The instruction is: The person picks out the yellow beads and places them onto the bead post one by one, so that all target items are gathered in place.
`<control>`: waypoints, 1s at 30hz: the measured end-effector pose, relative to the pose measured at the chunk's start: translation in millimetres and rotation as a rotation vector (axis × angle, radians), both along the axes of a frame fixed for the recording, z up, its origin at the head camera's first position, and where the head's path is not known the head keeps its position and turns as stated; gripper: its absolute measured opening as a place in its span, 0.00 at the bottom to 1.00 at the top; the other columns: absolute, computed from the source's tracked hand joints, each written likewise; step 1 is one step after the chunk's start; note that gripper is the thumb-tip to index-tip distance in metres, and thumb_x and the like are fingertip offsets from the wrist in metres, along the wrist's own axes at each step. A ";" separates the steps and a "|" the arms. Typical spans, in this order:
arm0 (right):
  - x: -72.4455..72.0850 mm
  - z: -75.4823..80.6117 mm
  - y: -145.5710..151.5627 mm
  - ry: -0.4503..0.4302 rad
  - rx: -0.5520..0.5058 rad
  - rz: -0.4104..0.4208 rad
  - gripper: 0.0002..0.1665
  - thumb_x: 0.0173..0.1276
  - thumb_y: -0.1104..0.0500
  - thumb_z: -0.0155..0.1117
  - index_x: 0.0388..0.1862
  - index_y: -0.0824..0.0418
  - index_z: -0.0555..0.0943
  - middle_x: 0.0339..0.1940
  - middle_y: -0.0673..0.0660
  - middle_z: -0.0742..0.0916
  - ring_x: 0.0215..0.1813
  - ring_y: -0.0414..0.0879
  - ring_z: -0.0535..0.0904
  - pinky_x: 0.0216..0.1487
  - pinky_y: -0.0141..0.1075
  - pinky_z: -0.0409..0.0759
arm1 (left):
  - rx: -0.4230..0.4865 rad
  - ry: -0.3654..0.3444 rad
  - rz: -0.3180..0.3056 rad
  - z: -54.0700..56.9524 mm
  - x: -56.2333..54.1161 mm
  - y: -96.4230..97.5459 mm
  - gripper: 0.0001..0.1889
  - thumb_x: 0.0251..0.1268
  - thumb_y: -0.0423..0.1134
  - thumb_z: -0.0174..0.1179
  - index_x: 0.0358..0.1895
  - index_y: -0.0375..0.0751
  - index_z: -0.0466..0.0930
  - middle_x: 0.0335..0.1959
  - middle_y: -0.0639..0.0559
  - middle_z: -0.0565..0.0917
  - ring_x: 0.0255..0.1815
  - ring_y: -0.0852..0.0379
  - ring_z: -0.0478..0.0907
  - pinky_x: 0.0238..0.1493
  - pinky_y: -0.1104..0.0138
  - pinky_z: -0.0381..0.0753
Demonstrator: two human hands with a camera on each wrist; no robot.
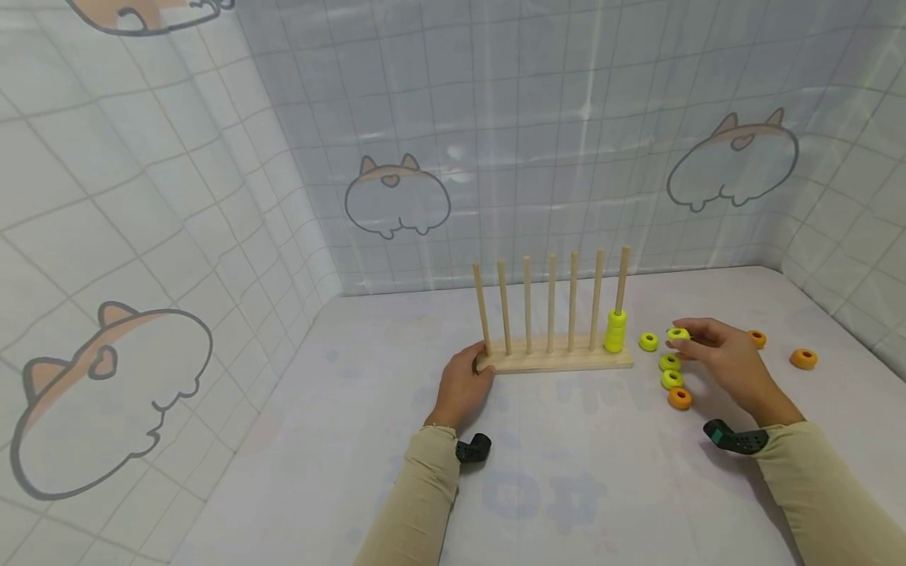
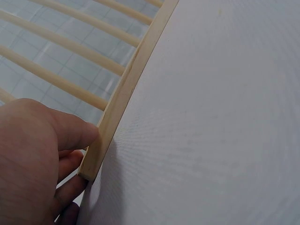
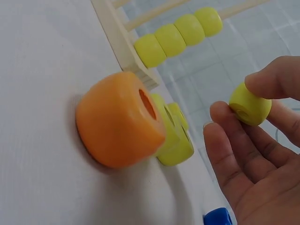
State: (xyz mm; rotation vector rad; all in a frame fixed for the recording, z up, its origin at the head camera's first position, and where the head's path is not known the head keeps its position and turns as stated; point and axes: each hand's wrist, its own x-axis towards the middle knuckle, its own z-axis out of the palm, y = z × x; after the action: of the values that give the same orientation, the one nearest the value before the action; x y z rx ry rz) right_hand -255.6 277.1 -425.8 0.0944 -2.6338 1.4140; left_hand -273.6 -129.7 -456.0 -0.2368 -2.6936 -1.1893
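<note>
A wooden peg rack (image 1: 552, 363) with several upright rods stands on the table. My left hand (image 1: 463, 387) grips the left end of its base, thumb on top in the left wrist view. Several yellow beads (image 1: 616, 332) are stacked on the rightmost rod. Right of the rack, my right hand (image 1: 732, 363) pinches a yellow bead (image 3: 251, 107) between thumb and fingers, held above the table. Loose yellow beads (image 1: 648, 342) lie between the rack and this hand, and an orange bead (image 1: 680, 398) sits nearest me in their row.
Beyond the right hand lie two more orange beads, one (image 1: 756, 339) partly behind the hand and another (image 1: 804, 359) farther right. A small blue object (image 3: 218, 217) shows at the bottom of the right wrist view. A tiled-pattern sheet (image 1: 524, 141) hangs behind the table.
</note>
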 end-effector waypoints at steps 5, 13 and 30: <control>-0.6 1.0 -2.3 0.013 -0.050 0.017 0.30 0.78 0.51 0.56 0.71 0.67 0.70 0.60 0.66 0.79 0.43 0.32 0.81 0.44 0.22 0.80 | 0.005 -0.006 -0.002 -0.7 0.0 -0.9 0.27 0.71 0.37 0.60 0.71 0.38 0.71 0.67 0.43 0.76 0.69 0.47 0.70 0.68 0.56 0.70; -0.1 3.4 -6.7 0.036 -0.081 0.020 0.32 0.78 0.47 0.57 0.71 0.66 0.70 0.59 0.64 0.79 0.44 0.36 0.82 0.45 0.24 0.81 | -0.002 0.000 -0.010 -1.7 -1.1 -2.3 0.27 0.70 0.38 0.60 0.71 0.38 0.71 0.67 0.43 0.76 0.69 0.47 0.70 0.69 0.57 0.69; 0.8 6.5 -11.6 0.034 -0.087 0.049 0.31 0.79 0.48 0.55 0.70 0.66 0.70 0.60 0.65 0.79 0.44 0.40 0.83 0.45 0.23 0.80 | 0.004 0.009 -0.012 -3.1 -2.5 -2.4 0.27 0.70 0.38 0.60 0.71 0.37 0.71 0.66 0.43 0.76 0.68 0.47 0.71 0.68 0.56 0.70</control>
State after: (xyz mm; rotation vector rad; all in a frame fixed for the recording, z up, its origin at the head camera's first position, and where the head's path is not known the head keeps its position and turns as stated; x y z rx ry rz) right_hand -254.9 265.5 -419.3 0.1728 -2.5559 1.5265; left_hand -276.1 -132.1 -459.1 -0.2567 -2.6858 -1.1939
